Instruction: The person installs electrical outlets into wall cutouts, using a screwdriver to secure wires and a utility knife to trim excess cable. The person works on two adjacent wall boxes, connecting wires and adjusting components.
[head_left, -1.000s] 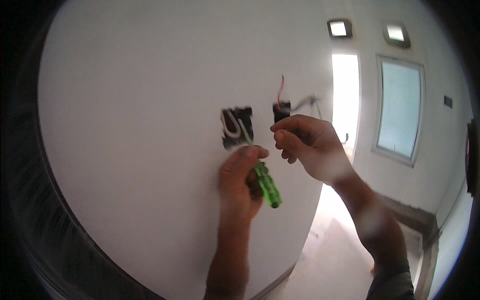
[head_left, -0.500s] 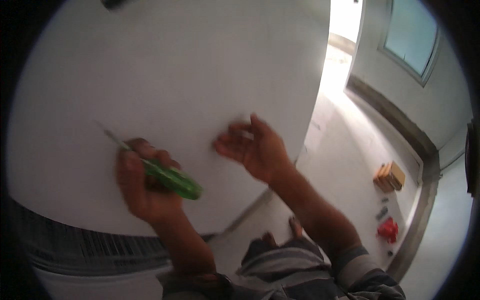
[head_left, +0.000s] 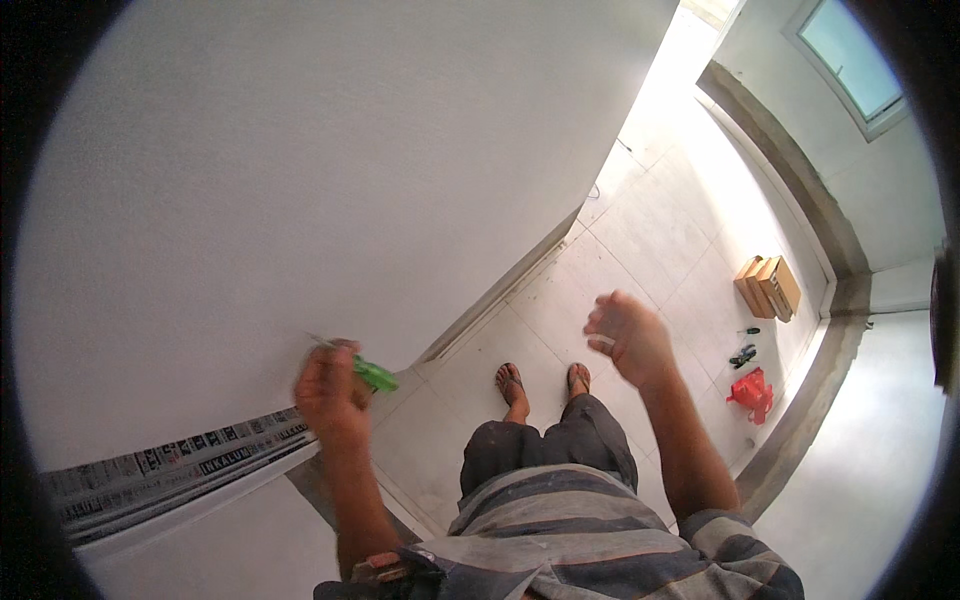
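My left hand (head_left: 330, 390) is wrapped round a screwdriver with a green see-through handle (head_left: 374, 375). Its thin metal shaft sticks out past my fingers toward the white wall (head_left: 330, 180), and I cannot make out whether the tip touches it. Out to the right, over the tiled floor, my right hand (head_left: 632, 338) hangs in the air with nothing in it. Its fingers are loosely bent, apart and a little smeared by motion.
A printed metal frame strip (head_left: 180, 470) runs along the wall at lower left. Brown boxes (head_left: 770, 288), a second screwdriver (head_left: 749, 331), pliers (head_left: 742, 355) and a red bag (head_left: 752, 395) lie on the floor at right. A window (head_left: 855, 60) is at upper right.
My view has tipped down, showing more floor and both my feet. My right hand has moved right, away from the wall. My left hand, still gripping the screwdriver, appears lower and farther right.
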